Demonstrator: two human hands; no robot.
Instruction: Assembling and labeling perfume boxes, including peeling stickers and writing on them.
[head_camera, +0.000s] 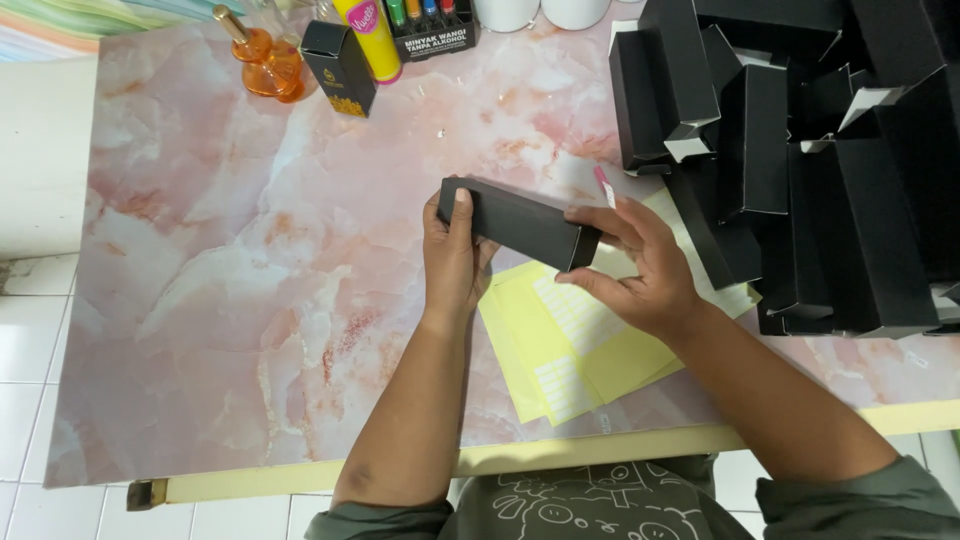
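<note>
Black and matte, the long narrow carton (520, 224) sits mid-frame, held slanted just above the yellow label sheets (575, 345) on the pink marble-patterned tabletop (230, 280). Both hands are clamped on it: the left hand (455, 262) wraps its upper-left end with the thumb pressed along the top face, and the right hand (640, 265) pinches the lower-right end, a small pink strip (603, 186) showing just above its fingers. The carton thus spans the gap between the hands, lifted clear of the sheets.

A thin card box like this would likely dent or buckle if the thumb presses too hard on its unsupported middle, and a loose pinch at the right end could let it swing down onto the sheets. To the right, the crowded heap of black cartons (800, 170) lies near the right hand; a wide elbow movement could topple it.
</note>
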